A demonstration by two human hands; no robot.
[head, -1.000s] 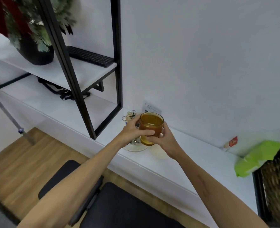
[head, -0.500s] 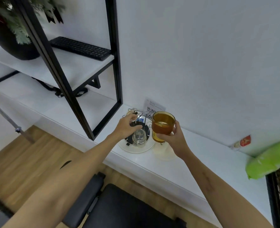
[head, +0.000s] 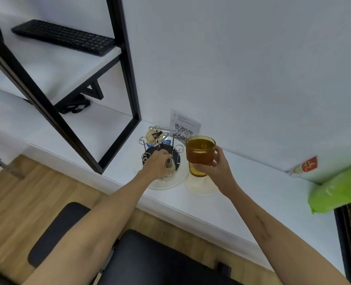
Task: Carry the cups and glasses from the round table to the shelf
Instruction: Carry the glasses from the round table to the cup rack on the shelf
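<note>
My right hand [head: 213, 171] grips an amber glass [head: 200, 150] from the right and holds it upright just above the white shelf [head: 252, 194]. My left hand [head: 156, 164] reaches onto a wire cup rack [head: 161, 140] to the left of it. The fingers of that hand curl round a small clear glass [head: 169, 167] standing on the rack's dark base. At the rack's far side sits another pale cup [head: 153, 135]. The rack stands on a round white plate [head: 170, 183].
A pale round coaster [head: 201, 187] lies under the amber glass. A QR-code card [head: 183, 127] leans on the wall behind. The black shelf frame [head: 129, 79] and a keyboard [head: 63, 37] are at the left, a green bag [head: 339, 190] and a packet [head: 304, 166] at the right, and a black chair [head: 149, 262] below.
My left hand let go of the amber glass, moved left and down onto the rack and closed on the clear glass. My right hand carried the amber glass a little to the right.
</note>
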